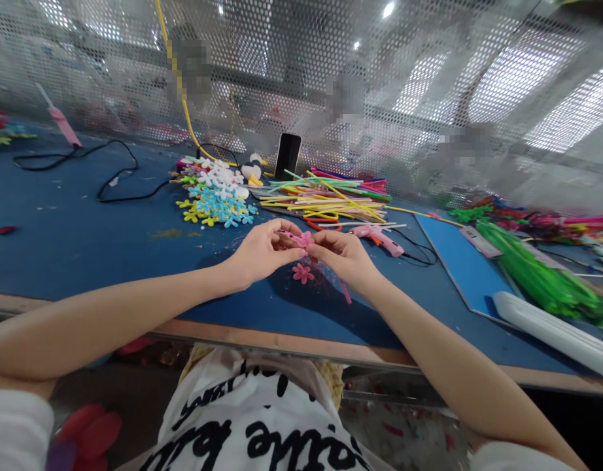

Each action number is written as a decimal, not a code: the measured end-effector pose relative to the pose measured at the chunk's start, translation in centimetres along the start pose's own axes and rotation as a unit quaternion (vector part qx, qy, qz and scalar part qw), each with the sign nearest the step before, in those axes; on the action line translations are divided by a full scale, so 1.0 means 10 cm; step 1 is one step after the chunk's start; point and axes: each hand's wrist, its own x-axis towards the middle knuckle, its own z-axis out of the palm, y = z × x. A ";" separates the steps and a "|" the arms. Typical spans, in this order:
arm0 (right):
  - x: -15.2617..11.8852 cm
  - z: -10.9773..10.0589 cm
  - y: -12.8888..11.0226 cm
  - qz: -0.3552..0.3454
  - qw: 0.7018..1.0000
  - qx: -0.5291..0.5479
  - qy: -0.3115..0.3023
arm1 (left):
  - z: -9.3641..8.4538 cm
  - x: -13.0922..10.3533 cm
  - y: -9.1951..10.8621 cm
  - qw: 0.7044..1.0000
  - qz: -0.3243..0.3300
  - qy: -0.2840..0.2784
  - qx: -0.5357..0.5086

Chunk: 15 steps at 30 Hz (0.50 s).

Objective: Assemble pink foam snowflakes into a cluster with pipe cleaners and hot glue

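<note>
1. Left hand (257, 254) and right hand (349, 259) both pinched, thumb against fingers, on one small pink piece (305, 240), held just above the desk (262, 313). Two-sided pinch likely steadies something that soft.
2. Pink flower (303, 273) lies on the desk below the hands, probably there for easy reach.
3. Pink glue gun (380, 240) sits just beyond right hand, likely parked within grab range.
4. Stick pile (335, 199) and blue flowers (222, 204) sit farther back, presumably leaving elbow room.
</note>
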 end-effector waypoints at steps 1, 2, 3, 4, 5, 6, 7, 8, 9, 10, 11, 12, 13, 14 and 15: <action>0.00 -0.01 0.00 0.002 1.000 0.000 0.002 | 0.01 0.00 -0.01 1.000 -0.006 0.007 -0.011; 0.01 -0.01 0.01 0.006 1.000 0.001 0.007 | 0.01 0.00 -0.02 1.000 -0.014 0.013 -0.024; 0.01 -0.01 0.01 0.012 1.000 0.000 0.013 | 0.02 0.01 -0.04 0.999 -0.023 0.017 -0.040; 0.01 -0.01 0.01 0.017 1.000 -0.003 0.020 | 0.02 0.01 -0.06 0.998 -0.032 0.016 -0.054; 0.02 -0.01 0.01 0.020 0.999 -0.009 0.026 | 0.03 0.01 -0.07 0.997 -0.038 0.010 -0.065; 0.02 -0.01 0.01 0.020 0.999 -0.018 0.030 | 0.03 0.01 -0.09 0.997 -0.043 0.003 -0.070; 0.02 -0.01 0.00 0.018 0.999 -0.029 0.032 | 0.02 0.01 -0.10 0.997 -0.044 -0.005 -0.066; 0.02 -0.01 0.00 0.014 0.999 -0.039 0.032 | 0.02 0.01 -0.10 0.998 -0.042 -0.010 -0.055; 0.03 -0.01 -0.01 0.011 0.998 -0.049 0.029 | 0.02 0.01 -0.11 0.999 -0.037 -0.012 -0.037; 0.03 -0.01 -0.02 0.009 0.998 -0.059 0.024 | 0.01 0.01 -0.12 0.999 -0.031 -0.013 -0.017; 0.03 -0.01 -0.02 0.010 0.998 -0.067 0.017 | 0.00 0.01 -0.12 1.000 -0.023 -0.013 0.004; 0.03 -0.02 -0.03 0.012 0.997 -0.072 0.008 | -0.01 0.01 -0.13 1.000 -0.014 -0.013 0.023; 0.03 -0.02 -0.03 0.017 0.997 -0.074 -0.003 | -0.02 0.02 -0.14 0.999 -0.004 -0.013 0.041; 0.03 -0.03 -0.04 0.024 0.997 -0.071 -0.015 | -0.03 0.03 -0.14 0.998 0.009 -0.014 0.059; 0.03 -0.03 -0.04 0.032 0.997 -0.062 -0.027 | -0.04 0.04 -0.15 0.997 0.024 -0.016 0.076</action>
